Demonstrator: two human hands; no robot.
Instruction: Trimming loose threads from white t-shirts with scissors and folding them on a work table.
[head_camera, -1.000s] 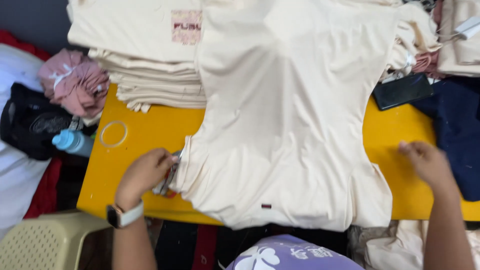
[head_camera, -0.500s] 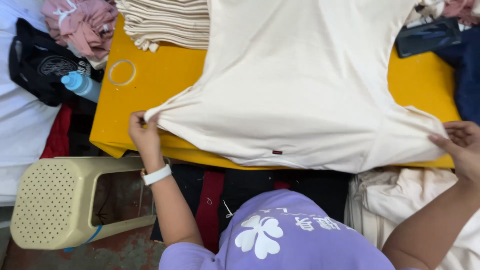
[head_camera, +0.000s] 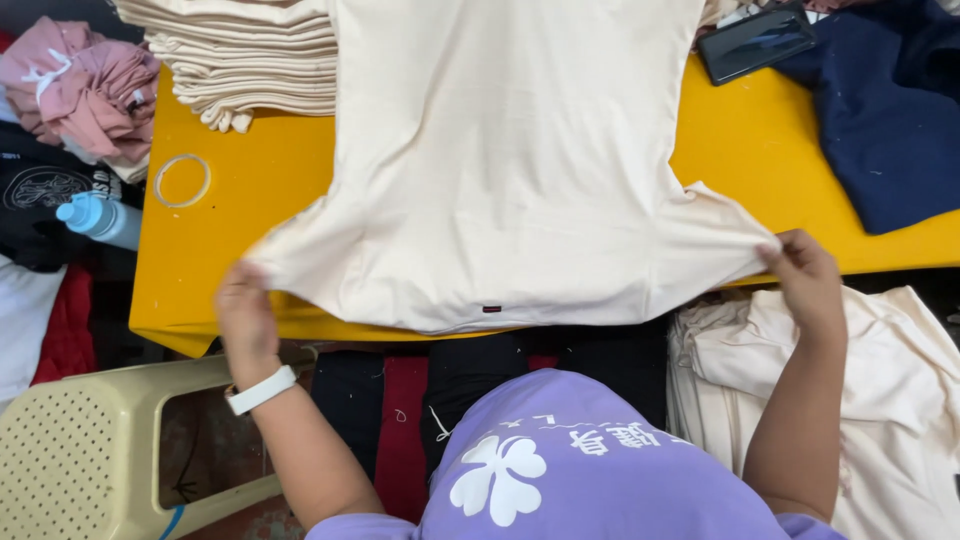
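T-shirt (head_camera: 500, 170) flat on table (head_camera: 260, 215), centre. Left hand (head_camera: 245, 315) at left corner, right hand (head_camera: 805, 280) at right corner. Folded shirt stack (head_camera: 245, 60) behind-left; ring (head_camera: 182, 181) left of T-shirt; phone (head_camera: 755, 42) behind-right; stool (head_camera: 90, 450) below-left.

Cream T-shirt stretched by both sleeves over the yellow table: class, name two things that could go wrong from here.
1. The cream T-shirt hem overhangs the yellow table edge; it might slide off.
2. The left hand and right hand grip only the sleeve tips, so uneven pulling could skew it.
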